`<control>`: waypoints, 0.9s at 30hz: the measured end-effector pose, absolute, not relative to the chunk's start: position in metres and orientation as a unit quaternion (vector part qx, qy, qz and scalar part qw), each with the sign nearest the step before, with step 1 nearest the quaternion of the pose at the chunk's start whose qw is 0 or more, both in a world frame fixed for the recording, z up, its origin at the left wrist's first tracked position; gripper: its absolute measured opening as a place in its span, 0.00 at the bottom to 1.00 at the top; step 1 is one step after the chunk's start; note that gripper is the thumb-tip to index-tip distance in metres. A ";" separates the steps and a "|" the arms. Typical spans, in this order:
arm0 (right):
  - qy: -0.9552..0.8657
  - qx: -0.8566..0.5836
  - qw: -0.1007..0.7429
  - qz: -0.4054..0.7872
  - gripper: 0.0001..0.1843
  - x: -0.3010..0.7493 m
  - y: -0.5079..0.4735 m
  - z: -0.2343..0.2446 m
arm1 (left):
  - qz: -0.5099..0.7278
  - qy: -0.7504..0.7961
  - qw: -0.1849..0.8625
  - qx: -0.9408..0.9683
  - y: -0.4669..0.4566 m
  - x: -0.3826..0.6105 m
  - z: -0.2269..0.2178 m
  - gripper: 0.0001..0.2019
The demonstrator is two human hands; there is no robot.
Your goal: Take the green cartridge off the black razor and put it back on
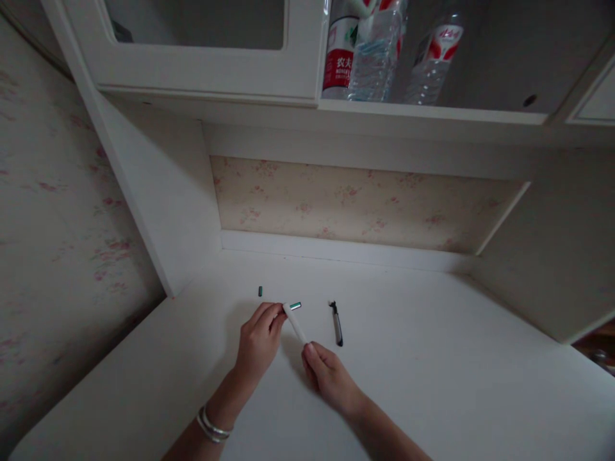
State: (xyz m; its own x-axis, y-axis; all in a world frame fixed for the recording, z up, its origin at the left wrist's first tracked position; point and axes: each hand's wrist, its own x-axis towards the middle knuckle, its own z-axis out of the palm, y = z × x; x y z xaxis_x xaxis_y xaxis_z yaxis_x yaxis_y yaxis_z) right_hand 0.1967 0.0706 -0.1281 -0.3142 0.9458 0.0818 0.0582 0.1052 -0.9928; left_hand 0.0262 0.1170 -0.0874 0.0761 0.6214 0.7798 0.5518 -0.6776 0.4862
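Held between my two hands above the desk is a white-handled razor [295, 324], its head [295, 306] showing a green strip. My left hand [260, 338], with silvery bangles at the wrist, pinches the razor at its head end; the fingers partly cover that end. The lower end of the handle is gripped in my closed right hand [331, 378]. A loose razor cartridge [260, 291] lies on the desk beyond my left hand. Right of the razor lies a slim black-and-grey razor handle [337, 324], apart from both hands.
The white desk [423, 371] runs back to a low ledge below flowered wallpaper. A white side panel [158, 186] rises at the left. Cabinets hang overhead, where plastic bottles [375, 57] stand on an open shelf [432, 113].
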 end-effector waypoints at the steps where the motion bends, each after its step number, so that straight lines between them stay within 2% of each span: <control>1: -0.612 -0.407 0.422 0.531 0.27 0.196 0.071 -0.128 | 0.552 0.398 0.033 0.732 0.117 0.026 -0.088 0.05; 6: -0.571 -0.438 0.460 0.520 0.27 0.196 0.076 -0.130 | 0.565 0.392 0.041 0.725 0.117 0.027 -0.086 0.05; 12: -0.597 -0.416 0.427 0.536 0.27 0.193 0.071 -0.125 | 0.563 0.400 0.051 0.721 0.116 0.027 -0.086 0.04; 17: -0.588 -0.446 0.456 0.498 0.27 0.193 0.072 -0.123 | 0.571 0.394 0.053 0.719 0.116 0.027 -0.086 0.04; 23: -0.618 -0.423 0.426 0.507 0.26 0.194 0.071 -0.123 | 0.565 0.406 0.045 0.717 0.116 0.027 -0.086 0.05; 27: -0.595 -0.460 0.453 0.478 0.26 0.197 0.074 -0.125 | 0.569 0.402 0.045 0.715 0.116 0.027 -0.087 0.04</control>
